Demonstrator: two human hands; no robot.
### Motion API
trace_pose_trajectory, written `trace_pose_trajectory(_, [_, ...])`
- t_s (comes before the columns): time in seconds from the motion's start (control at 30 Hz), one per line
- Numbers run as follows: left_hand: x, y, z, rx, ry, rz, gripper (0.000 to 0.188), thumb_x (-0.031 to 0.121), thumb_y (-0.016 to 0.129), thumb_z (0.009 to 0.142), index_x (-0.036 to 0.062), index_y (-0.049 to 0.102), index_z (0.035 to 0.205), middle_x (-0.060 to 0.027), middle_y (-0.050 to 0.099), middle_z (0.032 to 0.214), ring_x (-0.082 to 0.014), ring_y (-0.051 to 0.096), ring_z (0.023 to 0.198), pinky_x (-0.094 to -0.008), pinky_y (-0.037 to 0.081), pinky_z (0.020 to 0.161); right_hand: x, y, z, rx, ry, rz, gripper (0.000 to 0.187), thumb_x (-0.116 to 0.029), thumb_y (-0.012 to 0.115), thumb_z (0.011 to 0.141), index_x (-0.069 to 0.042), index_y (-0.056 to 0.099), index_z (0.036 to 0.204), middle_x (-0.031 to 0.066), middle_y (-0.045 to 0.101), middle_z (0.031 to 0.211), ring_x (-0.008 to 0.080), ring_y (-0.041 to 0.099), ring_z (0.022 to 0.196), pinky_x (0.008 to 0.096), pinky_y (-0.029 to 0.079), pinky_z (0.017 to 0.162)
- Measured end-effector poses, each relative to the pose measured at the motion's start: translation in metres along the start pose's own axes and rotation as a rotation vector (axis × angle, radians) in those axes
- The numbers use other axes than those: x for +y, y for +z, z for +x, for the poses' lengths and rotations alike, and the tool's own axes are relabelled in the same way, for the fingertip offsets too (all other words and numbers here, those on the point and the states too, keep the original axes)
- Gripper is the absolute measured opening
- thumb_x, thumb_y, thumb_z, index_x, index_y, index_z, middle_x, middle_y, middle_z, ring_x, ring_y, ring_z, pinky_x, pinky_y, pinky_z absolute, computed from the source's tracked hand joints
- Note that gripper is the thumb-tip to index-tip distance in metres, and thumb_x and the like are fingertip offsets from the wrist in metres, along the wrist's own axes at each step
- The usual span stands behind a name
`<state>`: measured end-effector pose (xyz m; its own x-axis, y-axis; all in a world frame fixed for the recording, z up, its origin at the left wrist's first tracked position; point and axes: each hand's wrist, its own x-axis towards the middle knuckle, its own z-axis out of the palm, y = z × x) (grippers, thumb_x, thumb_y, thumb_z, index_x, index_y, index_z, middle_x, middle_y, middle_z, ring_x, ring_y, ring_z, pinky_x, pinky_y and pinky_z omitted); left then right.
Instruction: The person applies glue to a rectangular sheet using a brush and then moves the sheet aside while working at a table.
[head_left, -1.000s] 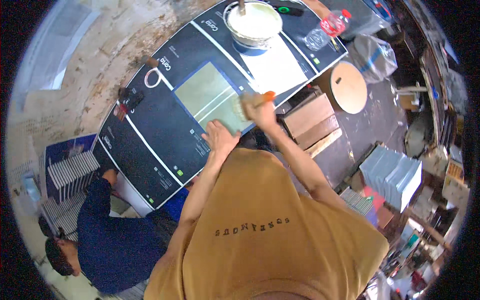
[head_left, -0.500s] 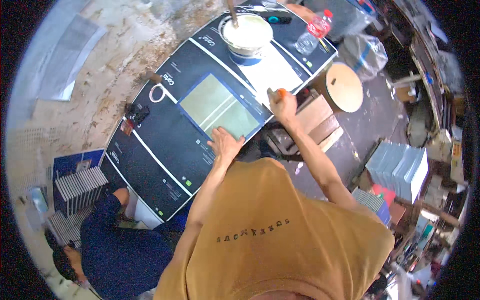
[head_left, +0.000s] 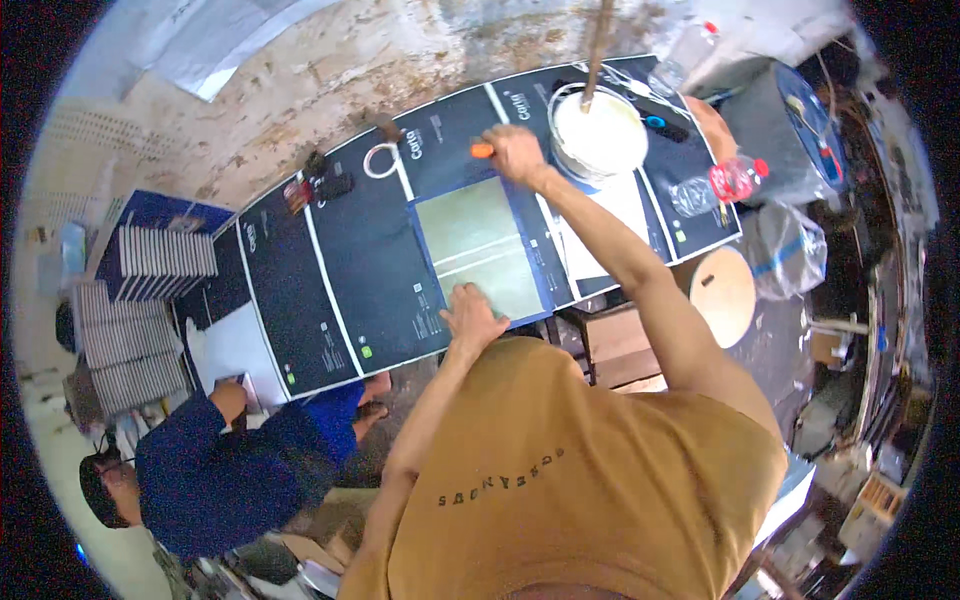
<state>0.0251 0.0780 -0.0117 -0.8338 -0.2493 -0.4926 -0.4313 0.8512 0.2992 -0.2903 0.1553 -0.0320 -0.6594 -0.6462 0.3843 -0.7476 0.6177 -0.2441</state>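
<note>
My left hand (head_left: 473, 316) lies with fingers spread on the near end of a pale grey-green panel (head_left: 470, 220). This panel has a blue border and light stripes across its middle, and it lies flat on the black-covered table (head_left: 375, 285). Beyond its far edge, my right hand (head_left: 517, 155) is closed round a tool with an orange end (head_left: 482, 150); the rest of the tool is hidden by the fingers. To the right of that hand is a bucket of white paste (head_left: 600, 140) with a stick (head_left: 597, 50) standing in it.
A white sheet (head_left: 605, 235) lies near the bucket. A roll of tape (head_left: 380, 160) and small dark items (head_left: 325, 180) sit along the wall side. At right are a plastic bottle (head_left: 720, 187) and a round stool (head_left: 722, 297). A co-worker (head_left: 220, 460) is at the left end, beside stacked grey-edged blocks (head_left: 125, 335).
My right hand has moved from the panel's right side, over the white sheet, to beyond its far edge with the orange-ended tool. My left hand stays on the panel. The view has turned.
</note>
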Motion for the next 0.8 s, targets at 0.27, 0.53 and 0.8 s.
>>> trace_pose_trajectory(0.27, [0.016,-0.002,-0.003,0.005,-0.147,-0.060,0.089,0.031,0.089,0.068,-0.0037,0.042,0.134,-0.0189,0.042,0.137,-0.0369,0.044,0.129,-0.0688,0.038,0.100,-0.029,0.017,0.062,-0.743,-0.349,0.262,0.043,-0.056,0.071,0.083,-0.014,0.069,0.088,0.0161,0.070,0.083,0.0370,0.068,0.075,0.0466,0.053,0.067])
trace_pose_trajectory(0.53, [0.015,0.005,-0.002,0.060,-0.218,-0.144,0.084,0.023,0.088,0.067,-0.0008,0.041,0.133,-0.0153,0.043,0.133,-0.0351,0.046,0.128,-0.0675,0.039,0.097,-0.101,0.040,0.104,-0.773,-0.728,0.804,0.038,-0.041,0.073,0.086,-0.004,0.066,0.079,0.0162,0.065,0.073,0.0349,0.065,0.069,0.0432,0.051,0.063])
trace_pose_trajectory(0.8, [0.013,0.017,-0.003,0.152,-0.261,-0.226,0.063,-0.002,0.068,0.075,-0.0001,0.042,0.132,-0.0164,0.043,0.134,-0.0375,0.047,0.126,-0.0662,0.036,0.096,-0.146,0.043,0.094,-0.986,-0.700,0.735,0.040,-0.050,0.072,0.082,-0.010,0.072,0.080,0.0165,0.071,0.078,0.0364,0.068,0.070,0.0470,0.051,0.061])
